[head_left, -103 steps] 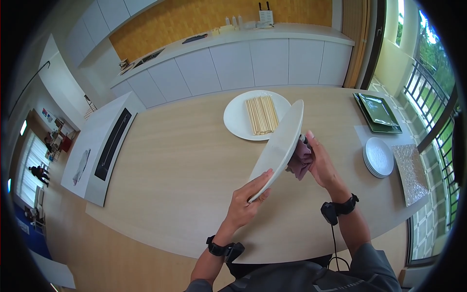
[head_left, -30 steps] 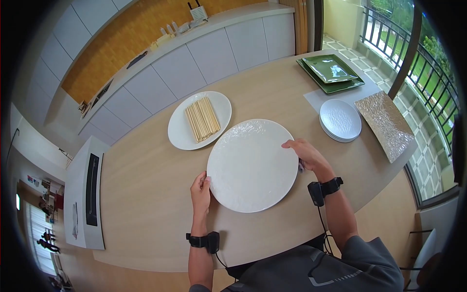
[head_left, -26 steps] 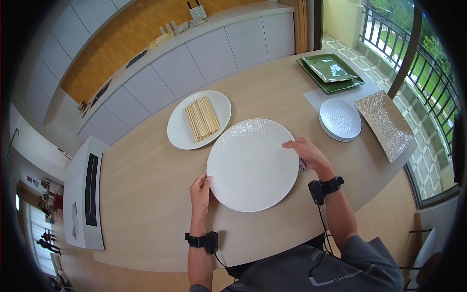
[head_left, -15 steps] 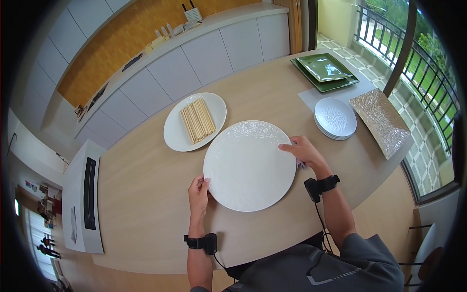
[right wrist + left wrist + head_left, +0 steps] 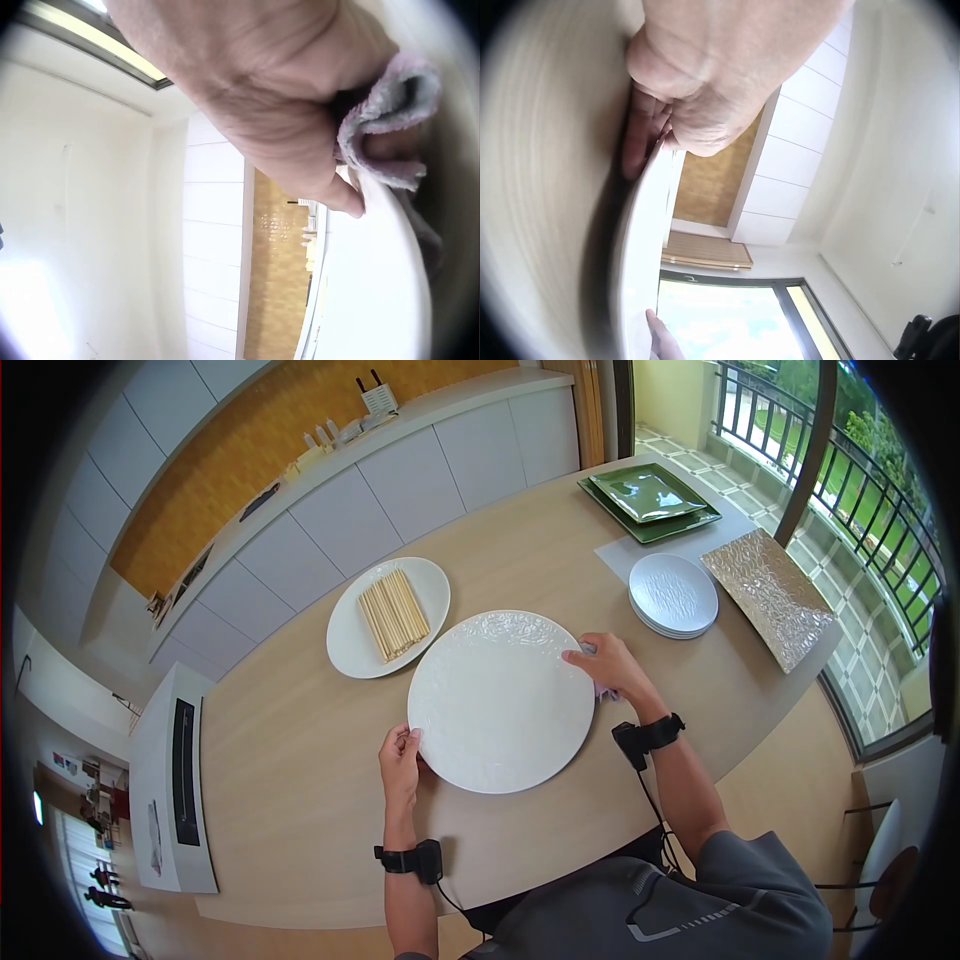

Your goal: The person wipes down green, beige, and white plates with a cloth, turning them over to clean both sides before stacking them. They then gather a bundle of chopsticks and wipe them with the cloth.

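A large round white plate (image 5: 500, 702) lies face up, held at both sides just over the tabletop. The left hand (image 5: 400, 765) pinches its left rim; in the left wrist view that hand (image 5: 705, 75) has fingers under the rim. At the upper right rim the right hand (image 5: 618, 668) grips, its thumb on top. A pinkish-purple cloth (image 5: 386, 124) is bunched in the right hand (image 5: 277, 97) at the plate's edge and underside; only a bit of the cloth (image 5: 606, 692) shows in the head view.
An oval white plate (image 5: 345, 650) bears a bundle of pale sticks (image 5: 395, 615) at the back left. Green square plates (image 5: 650, 495), stacked small white plates (image 5: 673, 593) and a textured rectangular plate (image 5: 770, 595) stand at the right of the table (image 5: 290, 780).
Since the oldest frame the large plate has gone from steeply tilted to nearly flat, and the left hand has moved to its left rim. Lately the view has shifted slightly, with both grips kept.
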`<state>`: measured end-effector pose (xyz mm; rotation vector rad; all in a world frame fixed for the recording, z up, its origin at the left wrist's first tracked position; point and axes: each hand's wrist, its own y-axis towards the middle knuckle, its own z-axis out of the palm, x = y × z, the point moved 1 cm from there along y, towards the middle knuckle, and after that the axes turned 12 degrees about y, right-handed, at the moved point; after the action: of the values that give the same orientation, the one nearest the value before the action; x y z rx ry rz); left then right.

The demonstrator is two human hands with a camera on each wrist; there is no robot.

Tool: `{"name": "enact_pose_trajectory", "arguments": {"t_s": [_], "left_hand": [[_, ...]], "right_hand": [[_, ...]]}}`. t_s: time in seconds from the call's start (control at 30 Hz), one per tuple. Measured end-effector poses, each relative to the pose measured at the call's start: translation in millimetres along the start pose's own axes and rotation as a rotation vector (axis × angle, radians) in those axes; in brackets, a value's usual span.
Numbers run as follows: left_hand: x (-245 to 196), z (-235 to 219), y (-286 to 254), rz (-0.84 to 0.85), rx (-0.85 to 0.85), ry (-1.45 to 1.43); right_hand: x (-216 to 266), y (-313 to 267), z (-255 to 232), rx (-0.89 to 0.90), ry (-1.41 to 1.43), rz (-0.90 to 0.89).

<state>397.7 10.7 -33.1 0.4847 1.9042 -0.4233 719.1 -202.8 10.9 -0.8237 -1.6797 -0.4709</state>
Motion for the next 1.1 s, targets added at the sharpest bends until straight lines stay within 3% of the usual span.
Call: {"name": "enact_pose_trajectory", "arguments": {"t_s": [0.33,0.4,0.7,1.1], "left_hand": [[6,-1,2,-0.016,-0.01,-0.018],[4,0,1,0.024,-0.027,-0.003],[3,1,0,0.036,-0.034,-0.002],[3,2,2,0.032,-0.043,0.047]], "right_hand": [[-5,-1,-7,-0.046,-0.13,-0.061],[3,-2,-13,0.051,-0.214,0.03],[22,-12,-21,0.117,-0.273,0.124],[22,-12,-35,0.305,-0.335,0.127]]}}
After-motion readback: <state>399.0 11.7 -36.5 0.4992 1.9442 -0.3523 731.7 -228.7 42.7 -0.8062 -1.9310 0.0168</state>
